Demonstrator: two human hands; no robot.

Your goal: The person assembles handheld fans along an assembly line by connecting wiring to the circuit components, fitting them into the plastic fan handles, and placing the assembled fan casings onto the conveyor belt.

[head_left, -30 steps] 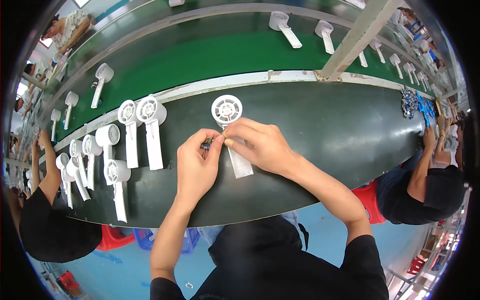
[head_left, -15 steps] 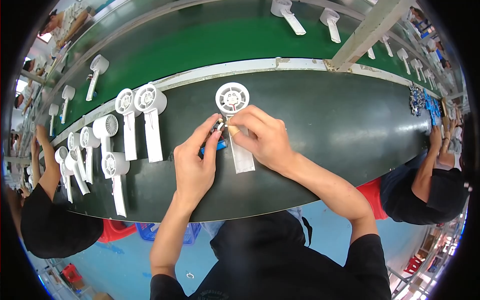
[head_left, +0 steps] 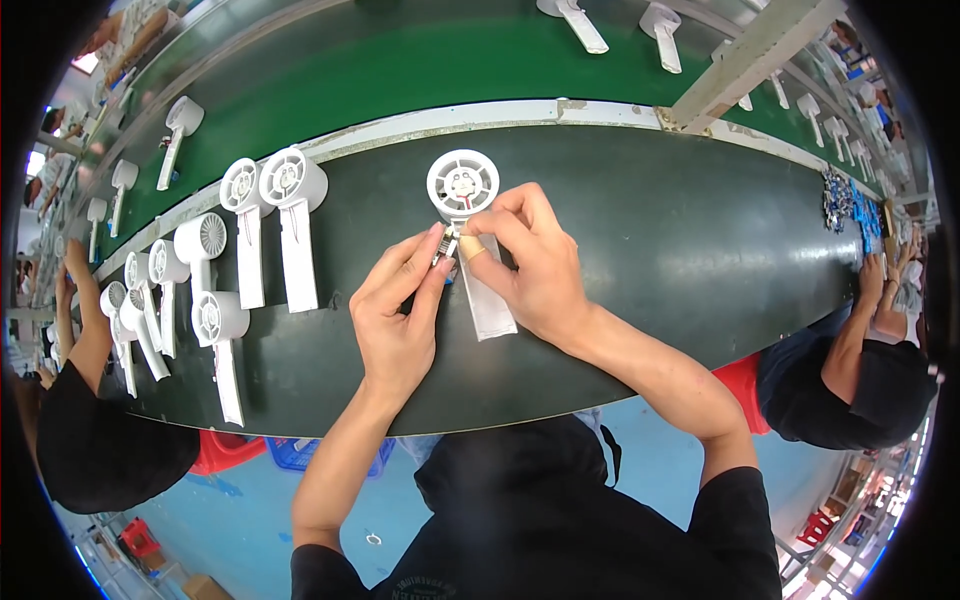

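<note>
A white handheld fan [head_left: 463,186] lies on the dark green bench, its round head away from me and its open handle [head_left: 490,312] toward me. My left hand [head_left: 393,315] pinches a small circuit board [head_left: 443,247] between thumb and forefinger, just left of the handle. Against the board, my right hand [head_left: 540,268] closes thumb and fingertips on what looks like a small white wire plug, mostly covered. A tan wrap [head_left: 471,247] circles one right fingertip. Red wire shows inside the fan head. The fingers hide the handle's upper part.
Several similar fans [head_left: 297,240] lie along the bench to the left. Beyond a pale rail [head_left: 450,119], more fans [head_left: 662,38] lie on a green belt. A metal post [head_left: 745,65] rises at far right. Blue parts [head_left: 866,215] sit near a co-worker [head_left: 850,385]; another person [head_left: 110,430] sits left.
Both hands have drawn closer together, bringing the board up against the right fingertips. The blue piece under my left hand is now almost wholly hidden. The view has shifted slightly.
</note>
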